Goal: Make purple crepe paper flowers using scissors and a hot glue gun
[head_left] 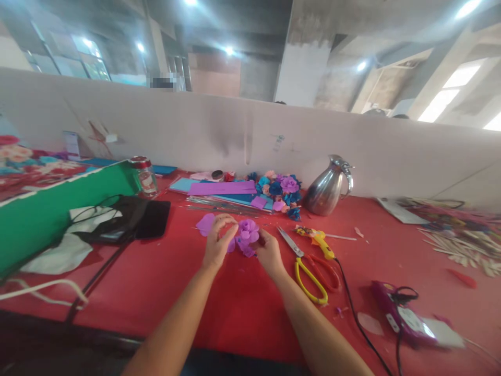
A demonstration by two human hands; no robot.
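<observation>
A pale wall (188, 130) runs along the back of a red table (168, 303), seemingly screening this place from the room beyond. A long green panel (58, 214) stands at the left, apparently marking off that side. The steel jug (324, 190) stands upright close to the wall, probably to be out of the elbows' way. Purple paper strips (221, 188) lie flat over blue sheets at the back, within reach yet off the bare middle. Beside them, paper flowers (279, 190) sit heaped together, likely to keep their petals from being knocked.

Open-bladed scissors (299, 254) lie just beyond the right hand (270, 254), handles towards the person, which suits a quick pick-up. That hand has its fingers curled in, thumb and fingertips apparently pinching the right edge of a purple flower (249, 230), presumably to steady it. The left hand (216, 243) arches at the flower's other side, thumb and forefinger bent with a narrow gap between them; whether they grip a petal, I cannot tell. The flower is between the two hands, over the middle of the table.

The yellow glue gun (324, 245) rests next to the scissors, its cord trailing to the right, clear of both forearms. Smallest, a loose purple petal (205, 224) lies just left of the left hand.
</observation>
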